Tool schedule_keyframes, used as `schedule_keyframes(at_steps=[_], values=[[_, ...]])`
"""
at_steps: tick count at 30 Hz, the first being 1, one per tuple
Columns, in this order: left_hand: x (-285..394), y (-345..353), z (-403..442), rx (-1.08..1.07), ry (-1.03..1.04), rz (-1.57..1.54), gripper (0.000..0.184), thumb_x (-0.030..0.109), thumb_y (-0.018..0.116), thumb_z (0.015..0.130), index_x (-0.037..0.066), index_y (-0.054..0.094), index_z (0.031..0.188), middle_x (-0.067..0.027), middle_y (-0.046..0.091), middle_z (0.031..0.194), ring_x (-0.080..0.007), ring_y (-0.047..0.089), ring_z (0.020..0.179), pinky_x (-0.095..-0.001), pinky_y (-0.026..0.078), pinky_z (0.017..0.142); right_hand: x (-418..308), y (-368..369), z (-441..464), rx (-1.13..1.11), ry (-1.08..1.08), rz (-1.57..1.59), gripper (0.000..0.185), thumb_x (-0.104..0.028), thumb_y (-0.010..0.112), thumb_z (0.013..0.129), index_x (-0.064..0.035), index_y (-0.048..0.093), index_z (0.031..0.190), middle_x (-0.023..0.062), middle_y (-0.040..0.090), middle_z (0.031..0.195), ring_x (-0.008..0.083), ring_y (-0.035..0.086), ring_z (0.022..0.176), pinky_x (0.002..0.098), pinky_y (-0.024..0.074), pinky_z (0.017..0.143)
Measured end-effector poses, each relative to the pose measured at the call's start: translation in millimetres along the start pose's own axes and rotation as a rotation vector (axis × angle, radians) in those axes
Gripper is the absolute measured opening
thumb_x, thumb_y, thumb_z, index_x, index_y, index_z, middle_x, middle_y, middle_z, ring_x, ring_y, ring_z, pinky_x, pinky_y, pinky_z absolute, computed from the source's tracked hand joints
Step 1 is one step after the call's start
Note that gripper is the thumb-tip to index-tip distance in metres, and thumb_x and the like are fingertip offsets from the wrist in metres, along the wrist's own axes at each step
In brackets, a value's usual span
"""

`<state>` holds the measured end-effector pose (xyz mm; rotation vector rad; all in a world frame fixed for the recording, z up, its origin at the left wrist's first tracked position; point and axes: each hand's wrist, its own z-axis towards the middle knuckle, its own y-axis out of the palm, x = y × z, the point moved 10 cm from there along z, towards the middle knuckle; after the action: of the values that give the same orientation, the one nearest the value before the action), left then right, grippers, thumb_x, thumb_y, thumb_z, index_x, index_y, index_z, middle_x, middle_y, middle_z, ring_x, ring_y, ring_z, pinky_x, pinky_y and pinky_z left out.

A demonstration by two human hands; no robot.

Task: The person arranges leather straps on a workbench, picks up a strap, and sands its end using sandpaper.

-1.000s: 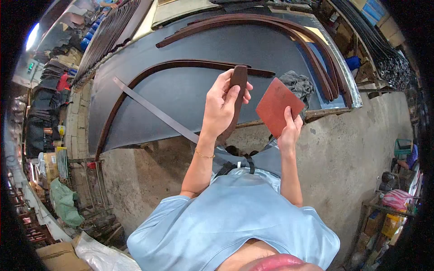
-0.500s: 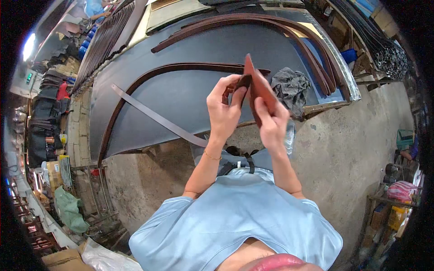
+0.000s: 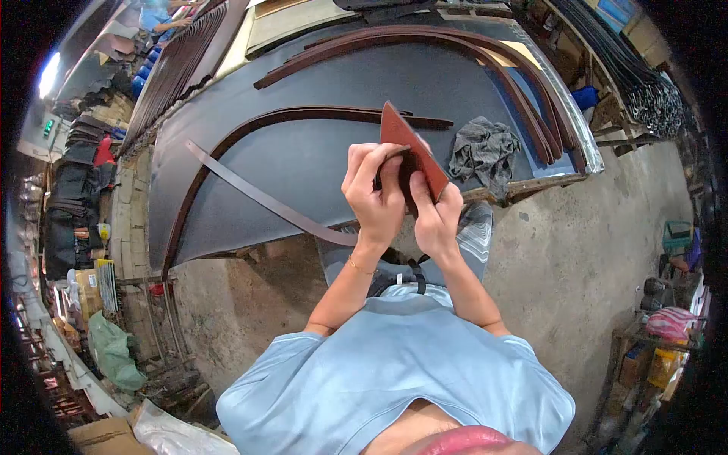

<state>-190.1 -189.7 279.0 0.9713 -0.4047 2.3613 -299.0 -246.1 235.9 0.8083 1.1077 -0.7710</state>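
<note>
My left hand (image 3: 373, 189) is closed round the end of a dark brown leather strap, which bends between its thumb and fingers. The strap's pale underside (image 3: 265, 199) trails left across the table. In my right hand (image 3: 437, 220) is a reddish-brown square sheet (image 3: 413, 148), tilted on edge, with the thumb on its near face. The sheet meets the strap end where my two hands come close together. Behind them, a dark strap (image 3: 303, 114) curves over the table, and a crumpled grey cloth (image 3: 485, 152) lies to the right.
The dark table (image 3: 364, 76) bears a bundle of brown straps (image 3: 425, 34) along its far side. More straps hang at the upper left (image 3: 178, 61) and upper right (image 3: 614, 61). A co-worker's arm (image 3: 168, 25) shows at the upper left.
The sheet in my right hand has moved left and turned from facing me flat to standing on edge against the strap end. My left hand has lowered slightly and the strap end has tipped.
</note>
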Motion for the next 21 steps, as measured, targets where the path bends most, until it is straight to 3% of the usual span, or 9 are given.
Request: schedule_keyframes(at_steps=[3,5,6,7,9,15,18,19,21], values=[[8,-3,-4,0.037,0.105,0.028,0.018,-0.01,0.066,0.077,-0.002,0.068,0.093,-0.0095,0.062,0.084,-0.0256,0.06,0.078,-0.0332,0.05,0.068,-31,1,-4,0.012,-0.203,-0.044,0.046,0.0,0.046,0.097,0.0054,0.045,0.143,0.0245,0.047,0.146,0.0293,0.047,0.136,0.0346,0.037,0.109],[19,-7,-1,0.068,0.18,0.034,0.019,-0.011,0.067,0.077,-0.002,0.069,0.093,-0.01,0.063,0.084,-0.0253,0.06,0.08,-0.0336,0.05,0.07,-55,4,-17,0.05,-0.56,-0.148,0.045,0.002,0.045,0.097,0.0058,0.046,0.141,0.0241,0.05,0.144,0.0273,0.049,0.135,0.0336,0.0386,0.108],[17,-9,0,0.072,0.181,0.031,0.019,-0.011,0.067,0.077,-0.002,0.069,0.093,-0.01,0.063,0.084,-0.0253,0.06,0.08,-0.0336,0.05,0.07,-52,4,-20,0.059,-0.603,-0.164,0.045,0.003,0.046,0.096,0.0057,0.048,0.14,0.0233,0.05,0.144,0.0301,0.049,0.135,0.0348,0.038,0.109],[12,-9,1,0.055,0.175,0.056,0.019,-0.012,0.067,0.076,-0.002,0.069,0.093,-0.0103,0.063,0.084,-0.0249,0.06,0.079,-0.0332,0.05,0.069,-54,3,-17,0.054,-0.607,-0.17,0.045,0.003,0.046,0.096,0.0057,0.048,0.14,0.0233,0.05,0.144,0.0301,0.049,0.135,0.0348,0.038,0.109],[7,-7,-4,0.024,0.148,0.082,0.02,-0.013,0.066,0.076,-0.003,0.069,0.093,-0.0106,0.063,0.084,-0.0245,0.061,0.078,-0.0327,0.051,0.069,-29,1,-2,0.002,-0.282,-0.03,0.048,0.007,0.049,0.092,0.0057,0.048,0.14,0.0246,0.046,0.147,0.0366,0.046,0.136,0.0381,0.037,0.111],[8,-9,0,-0.02,0.123,-0.017,0.014,-0.013,0.064,0.081,-0.005,0.067,0.092,-0.0112,0.062,0.086,-0.0209,0.061,0.075,-0.0282,0.051,0.067,-37,3,-23,-0.01,-0.584,-0.24,0.048,0.008,0.043,0.094,0.0056,0.045,0.142,0.0254,0.05,0.143,0.0289,0.051,0.132,0.0359,0.0405,0.107],[17,-12,5,-0.002,0.08,-0.109,0.005,-0.008,0.063,0.087,-0.005,0.065,0.091,-0.0083,0.06,0.084,-0.0167,0.057,0.074,-0.0262,0.047,0.066,37,7,-24,-0.143,-0.062,-0.053,0.045,0.002,0.045,0.099,0.0071,0.042,0.144,0.0211,0.049,0.145,0.0227,0.05,0.129,0.034,0.0409,0.106],[17,-12,7,-0.005,0.081,-0.109,0.005,-0.008,0.063,0.087,-0.005,0.065,0.091,-0.0083,0.06,0.084,-0.0167,0.057,0.074,-0.0262,0.047,0.066,36,7,-24,-0.14,-0.062,-0.052,0.045,0.002,0.045,0.099,0.0071,0.042,0.144,0.0211,0.049,0.145,0.0227,0.05,0.129,0.034,0.0409,0.106],[-7,-10,9,-0.01,-0.159,-0.146,0.011,0.008,0.06,0.097,-0.001,0.06,0.09,-0.0015,0.054,0.081,-0.0076,0.047,0.072,-0.0226,0.04,0.065,17,-6,-26,0.009,-0.192,-0.004,0.044,-0.002,0.046,0.101,0.0075,0.042,0.144,0.0191,0.049,0.145,0.0231,0.048,0.131,0.033,0.0384,0.108]])
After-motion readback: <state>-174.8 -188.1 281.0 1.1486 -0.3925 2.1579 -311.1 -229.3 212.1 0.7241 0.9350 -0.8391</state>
